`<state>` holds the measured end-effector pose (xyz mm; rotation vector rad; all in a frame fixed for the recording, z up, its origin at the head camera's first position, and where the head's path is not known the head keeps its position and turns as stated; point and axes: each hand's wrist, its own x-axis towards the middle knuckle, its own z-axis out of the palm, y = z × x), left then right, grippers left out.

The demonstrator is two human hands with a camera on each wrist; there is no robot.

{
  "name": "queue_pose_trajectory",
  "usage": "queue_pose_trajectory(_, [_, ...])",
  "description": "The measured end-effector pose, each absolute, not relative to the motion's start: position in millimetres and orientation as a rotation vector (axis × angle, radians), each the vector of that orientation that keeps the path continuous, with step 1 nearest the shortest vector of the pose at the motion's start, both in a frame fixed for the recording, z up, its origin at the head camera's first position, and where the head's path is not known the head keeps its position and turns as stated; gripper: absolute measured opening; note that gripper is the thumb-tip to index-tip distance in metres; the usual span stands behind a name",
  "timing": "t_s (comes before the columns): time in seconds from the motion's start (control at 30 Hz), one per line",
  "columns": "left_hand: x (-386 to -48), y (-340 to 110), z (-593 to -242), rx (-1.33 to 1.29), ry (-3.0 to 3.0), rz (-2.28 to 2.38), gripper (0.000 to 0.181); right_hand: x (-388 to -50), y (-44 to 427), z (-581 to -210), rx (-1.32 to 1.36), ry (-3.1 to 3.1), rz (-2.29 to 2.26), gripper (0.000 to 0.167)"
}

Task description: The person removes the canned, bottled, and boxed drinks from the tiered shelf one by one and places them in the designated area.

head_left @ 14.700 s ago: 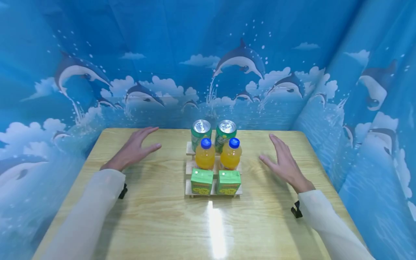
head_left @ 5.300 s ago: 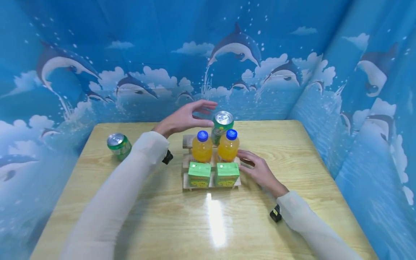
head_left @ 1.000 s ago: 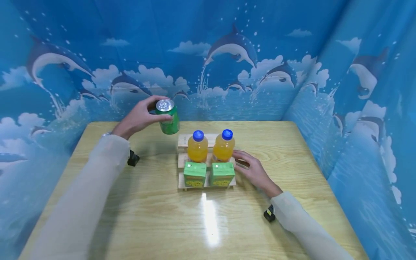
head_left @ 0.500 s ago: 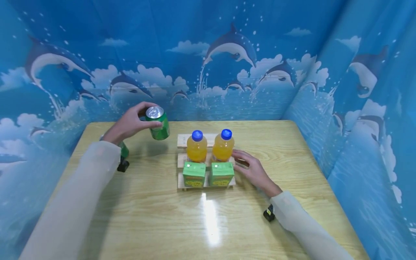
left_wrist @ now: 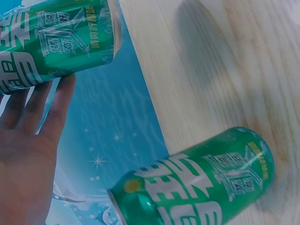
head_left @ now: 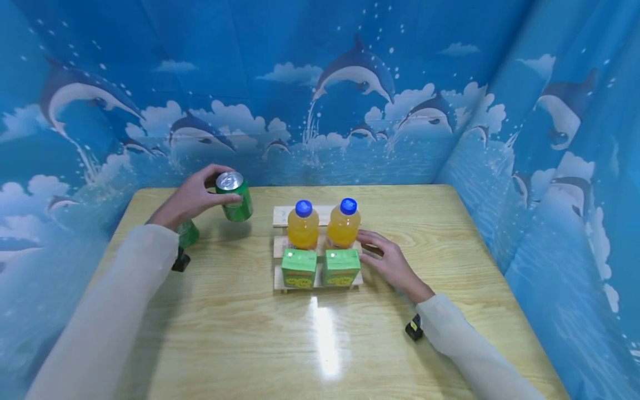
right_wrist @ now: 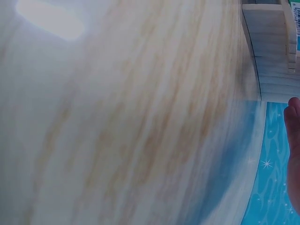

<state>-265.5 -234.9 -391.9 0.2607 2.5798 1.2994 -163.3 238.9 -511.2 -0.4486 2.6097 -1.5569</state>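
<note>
Can (head_left: 240, 209) was gripped in left hand (head_left: 192, 194), above bench (head_left: 240, 333); second can (head_left: 188, 235) stood on it, near left wrist. Rack (head_left: 283, 216) bore two bottles (head_left: 303, 230), two cartons (head_left: 299, 273); unloading seemed part done. Right hand (head_left: 391, 266) met rack's side, grip unclear. Bench was wood-grained; dolphin curtain (head_left: 300, 103) surrounded.

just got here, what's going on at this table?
Someone's left grip holds a green can above the table, left of a wooden rack. A second can stands on the table, partly hidden in the head view. The right grip is at the rack's right side. Two orange bottles and two green cartons sit on the rack.
</note>
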Motion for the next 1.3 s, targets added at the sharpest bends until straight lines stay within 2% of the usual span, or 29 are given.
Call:
queue_pose_trajectory(0.77, [-263.1, -256.8, -410.2, 0.2, 2.64, 1.07, 0.097, -163.7, 239.1, -514.1, -0.457, 2.61, -1.578, 0.052])
queue_pose_trajectory(1.3, [-266.1, -258.2, -416.7, 0.254, 2.649, 0.934, 0.091, -163.9, 239.7, -515.0, -0.471, 2.603, -1.587, 0.051])
